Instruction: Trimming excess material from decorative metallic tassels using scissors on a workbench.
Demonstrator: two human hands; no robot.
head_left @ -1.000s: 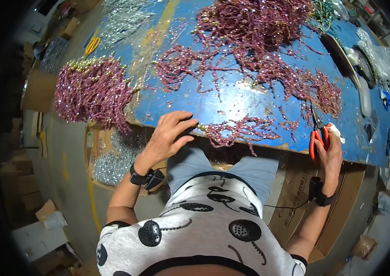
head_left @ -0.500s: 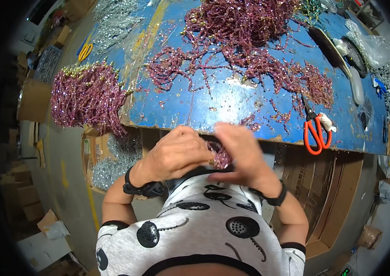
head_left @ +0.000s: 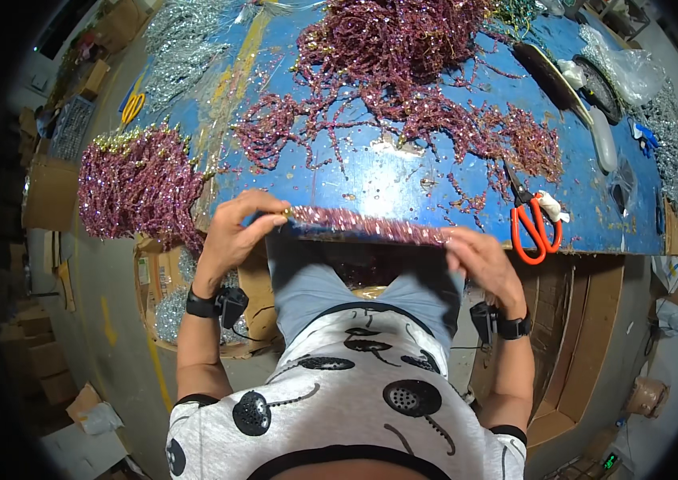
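Cardboard boxes point(head_left: 51, 192) crowd the grey floor point(head_left: 111, 272) around a scuffed blue desk point(head_left: 319, 180), its top littered with glitter and scraps. Between the two hands, above the near edge of that desk, a glittery pink bundle point(head_left: 367, 224) is stretched almost level. Thumb and fingers of the left hand point(head_left: 236, 228) pinch its gold-tipped end; the right hand point(head_left: 487, 260) is at the opposite end with its fingers curled, though slight blur and the angle leave me unable to tell whether they grip the strands or only touch them. Beyond lie a large pink heap point(head_left: 403, 40) and stray strands trailing from it, while a tidier pink hank point(head_left: 139, 180) with gold ends hangs over the left corner. Red-handled scissors point(head_left: 524, 197) rest to the right, handles jutting past the edge. As I judge it, too slack a left pinch could let single strands slip and leave the tips uneven, and a hard pull from the right could strip glitter or snap a thin stem. Lowered among the loose strands, the bundle could tangle; a forearm swinging wide could catch those overhanging handles and knock the scissors down.
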